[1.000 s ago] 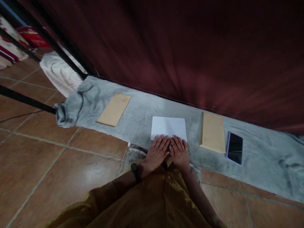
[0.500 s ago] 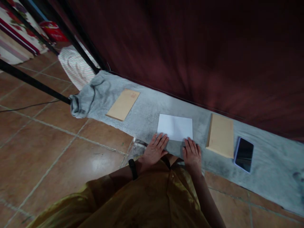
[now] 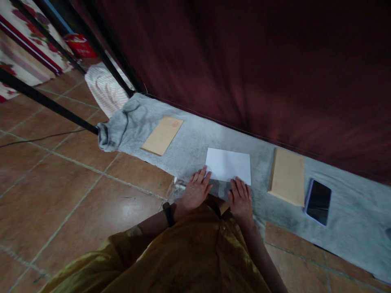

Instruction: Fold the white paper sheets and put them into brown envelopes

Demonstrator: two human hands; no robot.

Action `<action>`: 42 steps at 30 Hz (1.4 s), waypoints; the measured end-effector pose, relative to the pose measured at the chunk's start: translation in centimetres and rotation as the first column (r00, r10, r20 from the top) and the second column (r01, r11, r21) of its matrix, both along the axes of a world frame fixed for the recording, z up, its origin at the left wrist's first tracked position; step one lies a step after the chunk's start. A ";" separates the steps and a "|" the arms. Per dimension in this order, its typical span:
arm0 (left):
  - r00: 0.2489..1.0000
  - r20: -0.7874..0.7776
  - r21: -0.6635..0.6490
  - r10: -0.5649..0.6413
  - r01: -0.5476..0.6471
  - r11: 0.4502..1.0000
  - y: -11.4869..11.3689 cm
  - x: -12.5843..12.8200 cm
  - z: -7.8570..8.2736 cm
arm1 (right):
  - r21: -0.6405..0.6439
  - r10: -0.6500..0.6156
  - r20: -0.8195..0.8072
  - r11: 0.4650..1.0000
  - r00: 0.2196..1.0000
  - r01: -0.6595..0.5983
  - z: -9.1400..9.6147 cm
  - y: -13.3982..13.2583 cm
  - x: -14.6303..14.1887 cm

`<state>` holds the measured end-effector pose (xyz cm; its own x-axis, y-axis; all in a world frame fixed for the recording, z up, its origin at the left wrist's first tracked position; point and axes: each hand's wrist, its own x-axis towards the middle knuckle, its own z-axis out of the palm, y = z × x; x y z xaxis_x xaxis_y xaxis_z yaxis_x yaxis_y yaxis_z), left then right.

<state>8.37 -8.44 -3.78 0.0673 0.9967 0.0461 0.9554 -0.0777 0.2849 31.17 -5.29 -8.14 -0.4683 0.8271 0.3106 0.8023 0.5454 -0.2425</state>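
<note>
A white sheet of paper (image 3: pixel 228 163) lies flat on the grey cloth (image 3: pixel 195 134) in front of me. At its near left corner rests my left hand (image 3: pixel 197 189), fingers stretched out and fingertips touching the edge. My right hand (image 3: pixel 240 199) lies with fingers extended on the near edge toward the right corner. Neither hand grips anything. To the left is a brown envelope (image 3: pixel 162 135), set at a slant. A thicker-looking stack of brown envelopes (image 3: pixel 287 177) lies right of the paper, and beside it a phone (image 3: pixel 319 202) with a dark screen.
The grey cloth covers a long narrow surface, bunched at its left end by black metal poles (image 3: pixel 51 103). A dark red curtain (image 3: pixel 244 69) hangs along the far side. Striped fabric (image 3: pixel 106 89), a red container (image 3: pixel 81 45) and tiled floor (image 3: pixel 76 195) show at left.
My right hand has slid slightly left along the paper's near edge, and my left hand has shifted a little toward the corner. The whole view has moved slightly; the paper stays flat.
</note>
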 end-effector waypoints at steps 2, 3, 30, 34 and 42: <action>0.993 0.104 0.005 0.054 -0.055 0.998 0.7 -0.2 0.1 | -0.004 0.010 0.001 1.000 1.000 -0.010 -0.2 -0.1 -0.5; 0.983 0.168 0.015 0.080 -0.084 0.996 1.2 -0.4 0.1 | -0.007 0.009 0.001 1.000 1.000 -0.009 -0.2 -0.2 -0.6; 0.531 0.818 -0.179 0.221 -0.129 0.975 7.9 6.2 2.7 | -0.108 -0.133 -0.282 0.989 0.950 0.106 -0.1 -0.1 0.7; 0.829 0.560 0.044 0.002 -0.032 0.999 8.1 6.6 0.2 | -0.152 -0.189 -0.321 0.977 0.928 0.147 0.3 -0.6 1.3; 0.957 0.273 0.120 -0.095 0.064 0.991 7.9 7.1 -1.6 | -0.186 -0.340 -0.365 0.939 0.867 0.290 0.6 -1.1 1.6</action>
